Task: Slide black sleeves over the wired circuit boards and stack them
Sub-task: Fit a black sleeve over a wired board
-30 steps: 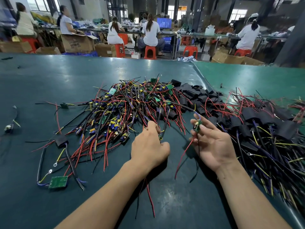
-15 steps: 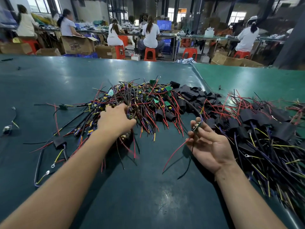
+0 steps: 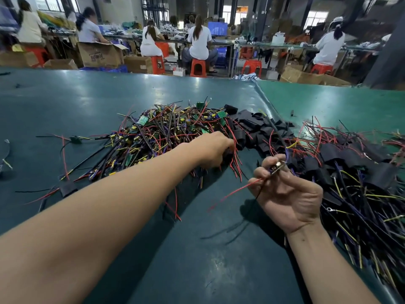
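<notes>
Two hands work over a dark green tabletop (image 3: 65, 102). The left hand (image 3: 213, 150) reaches far across to the near edge of the loose black sleeves (image 3: 252, 128), its fingers curled down among them and the red wires; whether it grips a sleeve cannot be told. The right hand (image 3: 287, 194), palm up and nearer, pinches a small wired board (image 3: 277, 167) between its fingertips, with red and black leads trailing left and down from it. Behind the left arm lies a big tangle of unsleeved boards (image 3: 157, 132) with red, yellow and purple wires. To the right lies a heap of sleeved boards (image 3: 355, 172). A few strays (image 3: 75, 139) lie at the left. People sit on orange stools (image 3: 197, 68) at benches far behind.
</notes>
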`<state>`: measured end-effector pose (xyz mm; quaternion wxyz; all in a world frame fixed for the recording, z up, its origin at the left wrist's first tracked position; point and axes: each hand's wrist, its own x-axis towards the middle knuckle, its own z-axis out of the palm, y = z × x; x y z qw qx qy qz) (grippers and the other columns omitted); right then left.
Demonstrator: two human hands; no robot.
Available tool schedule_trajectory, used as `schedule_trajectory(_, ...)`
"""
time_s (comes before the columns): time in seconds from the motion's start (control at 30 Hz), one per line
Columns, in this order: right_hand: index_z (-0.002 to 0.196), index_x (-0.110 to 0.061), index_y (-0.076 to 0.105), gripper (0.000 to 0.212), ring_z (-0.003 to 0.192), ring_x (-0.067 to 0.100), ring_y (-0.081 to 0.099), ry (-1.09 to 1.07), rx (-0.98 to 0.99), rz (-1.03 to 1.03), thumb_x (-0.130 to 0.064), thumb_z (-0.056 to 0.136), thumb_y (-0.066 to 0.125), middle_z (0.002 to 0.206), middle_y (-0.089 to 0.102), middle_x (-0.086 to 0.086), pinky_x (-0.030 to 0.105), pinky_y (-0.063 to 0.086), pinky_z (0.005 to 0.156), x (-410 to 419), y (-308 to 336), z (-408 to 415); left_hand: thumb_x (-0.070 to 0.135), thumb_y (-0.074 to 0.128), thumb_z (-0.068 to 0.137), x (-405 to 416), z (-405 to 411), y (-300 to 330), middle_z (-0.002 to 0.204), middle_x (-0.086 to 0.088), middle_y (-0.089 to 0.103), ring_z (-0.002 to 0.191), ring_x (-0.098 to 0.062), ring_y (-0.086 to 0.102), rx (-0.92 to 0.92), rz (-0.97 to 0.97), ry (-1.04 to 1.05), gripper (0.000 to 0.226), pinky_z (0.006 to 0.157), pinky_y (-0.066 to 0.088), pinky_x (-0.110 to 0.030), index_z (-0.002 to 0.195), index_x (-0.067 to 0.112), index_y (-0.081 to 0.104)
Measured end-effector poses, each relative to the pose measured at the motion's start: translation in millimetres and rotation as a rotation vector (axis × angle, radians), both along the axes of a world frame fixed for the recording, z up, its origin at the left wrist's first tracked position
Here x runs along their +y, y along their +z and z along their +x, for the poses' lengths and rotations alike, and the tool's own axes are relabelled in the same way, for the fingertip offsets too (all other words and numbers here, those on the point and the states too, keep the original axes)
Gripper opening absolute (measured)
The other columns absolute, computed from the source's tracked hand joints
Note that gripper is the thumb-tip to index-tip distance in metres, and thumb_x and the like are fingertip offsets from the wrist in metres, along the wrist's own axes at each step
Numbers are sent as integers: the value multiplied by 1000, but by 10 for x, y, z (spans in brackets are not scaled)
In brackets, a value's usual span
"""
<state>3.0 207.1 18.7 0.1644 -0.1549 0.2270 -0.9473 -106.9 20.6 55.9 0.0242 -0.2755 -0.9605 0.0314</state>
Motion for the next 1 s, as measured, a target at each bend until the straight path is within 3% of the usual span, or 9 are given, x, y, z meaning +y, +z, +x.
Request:
schedule_trajectory(0.17,92,-17,69,45,74,17,60,-57,-47,10,-4,53,85,95,65,0,30,53,71,-16,-2,-38,21,55,89,2,-113,-57,118,-5,62,119,-25,49,152,-146,-97,33,91,40,-38,122,24,58)
schedule_trajectory(0.3,99,-11,77,53,79,16,68,-74,-42,70,-3,49,93,110,72,7,28,57,76,-16,8,-41,36,59,83,-18,14,1,104,-4,66,108,-26,55,302,-66,-106,35,89,42,-38,113,19,60)
schedule_trajectory(0.33,102,-9,77,55,80,15,69,-66,-31,80,-3,50,93,114,72,9,28,57,77,-18,10,-38,34,60,83,-21,80,8,103,-6,67,105,-27,57,317,33,-92,36,88,44,-38,114,16,61)
schedule_trajectory(0.47,109,-9,76,55,83,13,70,-4,25,120,-6,56,93,116,72,10,25,58,77,-31,40,-5,15,70,81,-39,485,-19,99,-6,70,90,-21,65,298,788,0,28,86,51,-31,108,9,72)
schedule_trajectory(0.57,102,-9,77,53,72,9,68,18,8,120,-13,53,97,104,74,9,20,58,69,-45,66,30,8,75,79,-140,881,-144,92,1,72,79,-7,67,170,1057,54,28,79,53,-19,106,11,73)
schedule_trajectory(0.67,88,-14,77,49,57,6,60,-35,-14,168,-22,46,100,90,71,5,20,54,56,-117,92,59,5,77,77,-373,1184,-284,94,2,73,83,-5,68,83,994,49,34,83,55,-22,111,11,72)
schedule_trajectory(0.8,85,-14,66,57,44,7,48,-126,-1,333,-37,44,99,69,57,0,18,43,42,-201,105,62,3,78,77,-585,1315,-368,99,-1,70,90,-14,66,143,896,-14,33,84,53,-28,110,6,72)
schedule_trajectory(0.87,80,-16,59,51,38,7,38,-176,23,453,-41,53,95,58,48,-2,18,31,36,-219,106,78,4,78,76,-574,1348,-400,100,-1,69,91,-13,66,189,891,-25,33,85,53,-28,109,5,72)
schedule_trajectory(1.0,77,-18,47,32,33,9,28,-281,34,572,-26,80,78,46,39,-2,16,24,36,-262,79,123,7,78,77,-519,1322,-462,99,3,68,89,-11,65,170,889,-5,30,84,54,-29,106,8,73)
